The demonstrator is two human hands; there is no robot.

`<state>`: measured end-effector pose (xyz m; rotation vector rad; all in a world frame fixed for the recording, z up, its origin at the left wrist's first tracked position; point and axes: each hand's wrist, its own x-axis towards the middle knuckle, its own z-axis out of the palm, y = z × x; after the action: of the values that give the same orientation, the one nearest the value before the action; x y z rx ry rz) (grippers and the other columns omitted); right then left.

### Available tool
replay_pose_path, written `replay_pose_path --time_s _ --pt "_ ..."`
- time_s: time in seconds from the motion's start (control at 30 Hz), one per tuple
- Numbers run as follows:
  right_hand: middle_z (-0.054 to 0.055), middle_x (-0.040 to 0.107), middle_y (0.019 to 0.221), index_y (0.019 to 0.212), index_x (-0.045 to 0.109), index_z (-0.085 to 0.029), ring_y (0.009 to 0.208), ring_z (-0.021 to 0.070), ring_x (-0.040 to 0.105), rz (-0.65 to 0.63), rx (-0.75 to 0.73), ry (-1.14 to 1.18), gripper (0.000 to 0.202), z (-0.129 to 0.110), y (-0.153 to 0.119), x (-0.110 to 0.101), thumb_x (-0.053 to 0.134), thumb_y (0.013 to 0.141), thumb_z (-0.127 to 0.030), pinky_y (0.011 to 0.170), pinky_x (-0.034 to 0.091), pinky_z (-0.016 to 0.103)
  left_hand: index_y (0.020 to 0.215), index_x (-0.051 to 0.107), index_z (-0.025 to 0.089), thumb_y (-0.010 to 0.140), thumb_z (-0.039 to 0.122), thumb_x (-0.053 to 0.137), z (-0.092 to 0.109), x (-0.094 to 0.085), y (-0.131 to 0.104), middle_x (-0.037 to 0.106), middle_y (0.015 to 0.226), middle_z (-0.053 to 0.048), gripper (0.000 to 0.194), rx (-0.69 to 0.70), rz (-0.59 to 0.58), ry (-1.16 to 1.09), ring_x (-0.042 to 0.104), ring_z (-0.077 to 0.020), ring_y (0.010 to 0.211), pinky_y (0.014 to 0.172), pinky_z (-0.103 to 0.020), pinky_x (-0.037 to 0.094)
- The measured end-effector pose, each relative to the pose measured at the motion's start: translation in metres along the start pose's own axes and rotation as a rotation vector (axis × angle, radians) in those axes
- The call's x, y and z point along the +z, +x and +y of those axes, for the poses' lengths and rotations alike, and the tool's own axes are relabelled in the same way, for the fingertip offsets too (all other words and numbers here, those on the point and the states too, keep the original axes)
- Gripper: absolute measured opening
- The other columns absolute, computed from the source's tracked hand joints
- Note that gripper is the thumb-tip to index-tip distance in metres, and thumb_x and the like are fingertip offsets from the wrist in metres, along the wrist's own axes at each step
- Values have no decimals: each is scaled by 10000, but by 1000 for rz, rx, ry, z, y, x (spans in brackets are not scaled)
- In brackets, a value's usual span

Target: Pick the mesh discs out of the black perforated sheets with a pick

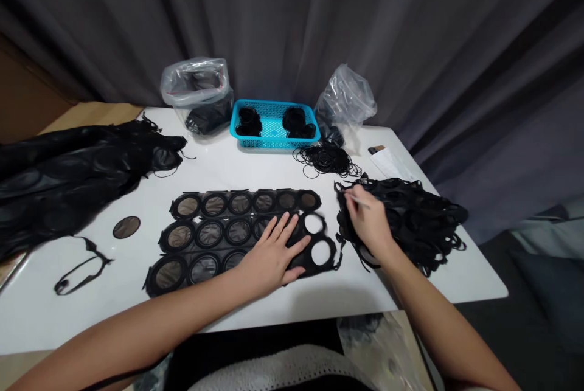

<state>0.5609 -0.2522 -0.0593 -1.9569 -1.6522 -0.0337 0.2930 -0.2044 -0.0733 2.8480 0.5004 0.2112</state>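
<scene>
A flat black sheet (214, 213) with rows of round rings lies on the white table; most rings hold dark mesh discs, and two at its right end show white through them. My left hand (274, 257) rests on the sheet's right part, palm down with fingers spread. Beyond its right edge, my right hand (367, 217) is closed around a thin pale tool (358, 199), over the left side of a heap of black cut pieces (420, 214). The tool's tip is too small to make out.
A blue basket (274, 143) with black rings stands at the back between two clear bags (196, 96) (349, 96). Black cords (328, 159) lie before it. Black material (68, 178), a loose disc (126, 227) and a black scrap (84, 281) are at left.
</scene>
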Motion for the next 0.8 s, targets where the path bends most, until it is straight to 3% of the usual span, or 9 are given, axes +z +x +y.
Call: replay_pose_path --time_s 0.1,0.27,0.4,0.8 --pt "107 727 922 856 550 -223 757 248 665 29 61 98 129 13 27 -3 468 951 -252 698 480 341 1437 502 258 931 621 548 -4 -6 6 330 1593 -171 624 4 10 33 304 -395 1467 1168 -569 252" --pt "62 732 933 893 607 -227 865 224 673 -237 -5 408 143 -14 35 19 492 947 -293 799 483 337 1483 431 153 970 603 489 -16 -3 23 359 1583 -162 685 -18 90 114 305 -327 1478 1200 -506 225" --pt "48 715 948 823 596 -222 896 210 653 -371 35 555 147 -24 31 32 531 919 -312 816 470 338 1484 432 156 971 603 487 -23 6 27 353 1591 -137 683 -50 87 109 303 -322 1480 1201 -515 218" --pt "49 685 968 768 565 -218 906 202 628 -383 68 618 146 -22 34 35 570 882 -310 844 452 348 1501 410 169 978 587 481 -22 5 25 322 1610 -110 673 -65 50 86 279 -319 1488 1204 -512 197"
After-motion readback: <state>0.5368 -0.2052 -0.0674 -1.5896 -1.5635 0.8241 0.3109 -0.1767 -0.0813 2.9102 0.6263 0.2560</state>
